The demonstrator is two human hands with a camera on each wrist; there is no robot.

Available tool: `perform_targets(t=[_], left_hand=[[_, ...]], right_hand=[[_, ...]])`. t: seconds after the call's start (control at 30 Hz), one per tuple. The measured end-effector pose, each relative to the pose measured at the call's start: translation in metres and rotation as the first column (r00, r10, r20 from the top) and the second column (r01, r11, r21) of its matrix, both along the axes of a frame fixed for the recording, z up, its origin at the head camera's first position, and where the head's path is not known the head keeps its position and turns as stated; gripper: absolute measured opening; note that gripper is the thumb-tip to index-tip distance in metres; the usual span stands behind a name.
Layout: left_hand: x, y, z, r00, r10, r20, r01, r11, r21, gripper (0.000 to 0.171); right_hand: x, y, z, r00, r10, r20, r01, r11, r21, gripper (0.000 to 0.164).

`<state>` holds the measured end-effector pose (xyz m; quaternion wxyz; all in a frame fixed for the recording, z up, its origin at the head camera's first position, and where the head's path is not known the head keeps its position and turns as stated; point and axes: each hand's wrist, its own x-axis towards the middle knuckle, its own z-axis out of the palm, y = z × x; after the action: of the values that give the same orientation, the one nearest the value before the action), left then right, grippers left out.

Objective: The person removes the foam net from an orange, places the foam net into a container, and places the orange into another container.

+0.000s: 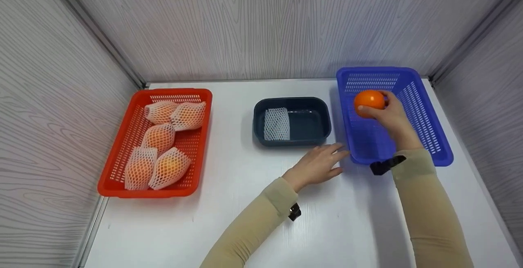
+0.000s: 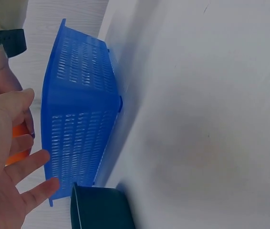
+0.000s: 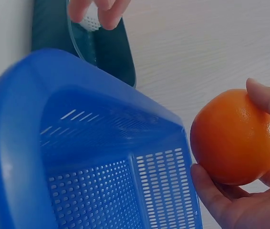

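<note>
My right hand (image 1: 392, 117) holds a bare orange (image 1: 369, 103) over the blue basket (image 1: 343, 117). In the right wrist view the thumb and fingers curl round the orange (image 3: 236, 137), and no other fruit shows in the basket. Near the basket's front left corner is my left hand (image 1: 316, 164), palm down and fingers spread, with nothing held. The left wrist view shows its fingers extended beside the blue basket wall (image 2: 80, 138). Behind that hand stands a dark teal tray (image 1: 308, 140) with a white foam net sleeve (image 1: 277, 124) lying in its left side.
At the left a red basket (image 1: 107, 178) holds several oranges in white foam nets (image 1: 160, 138). All the containers stand on a white table (image 1: 245, 202). Wood-grain panels (image 1: 245, 27) rise at the back and both sides.
</note>
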<state>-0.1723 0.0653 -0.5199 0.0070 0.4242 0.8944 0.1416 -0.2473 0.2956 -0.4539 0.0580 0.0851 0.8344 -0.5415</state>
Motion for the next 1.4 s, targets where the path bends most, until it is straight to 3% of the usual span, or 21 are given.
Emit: perform_targets(t=[0.2,0.37,0.63,0.87,1.1,1.17,1.4], left_hand=[[-0.001,0.007,-0.006,1.000,-0.023,-0.018,0.023,0.999,-0.037,0.052],[-0.001,0.008,-0.010,0.999,-0.040,-0.024,0.039,0.997,-0.063,0.051],[0.000,0.008,-0.009,0.998,-0.042,-0.055,0.038,0.996,-0.078,0.049],[-0.001,0.010,-0.009,0.997,-0.044,-0.067,0.039,0.996,-0.085,0.050],[-0.002,0.011,-0.007,0.998,-0.051,-0.039,0.046,0.993,-0.107,0.051],[-0.002,0.011,-0.006,0.998,-0.051,-0.038,0.046,0.993,-0.111,0.051],[-0.001,0.010,-0.006,1.000,-0.031,0.002,0.031,0.993,-0.114,0.052]], right_hand=[[-0.012,0.009,-0.004,1.000,-0.003,0.021,0.004,0.998,-0.065,0.096],[-0.021,0.017,-0.014,0.997,-0.047,0.059,0.055,0.986,-0.155,0.094],[-0.033,0.023,-0.030,0.983,-0.039,0.179,0.050,0.997,-0.056,0.095],[-0.037,0.030,-0.038,0.924,-0.048,0.379,0.056,0.998,-0.011,0.098],[-0.040,0.034,-0.049,0.857,0.045,0.513,-0.094,0.993,0.072,0.106],[-0.041,0.032,-0.049,0.859,0.059,0.509,-0.121,0.989,0.089,0.102],[-0.047,0.019,-0.044,0.914,0.151,0.376,-0.168,0.986,0.013,0.082]])
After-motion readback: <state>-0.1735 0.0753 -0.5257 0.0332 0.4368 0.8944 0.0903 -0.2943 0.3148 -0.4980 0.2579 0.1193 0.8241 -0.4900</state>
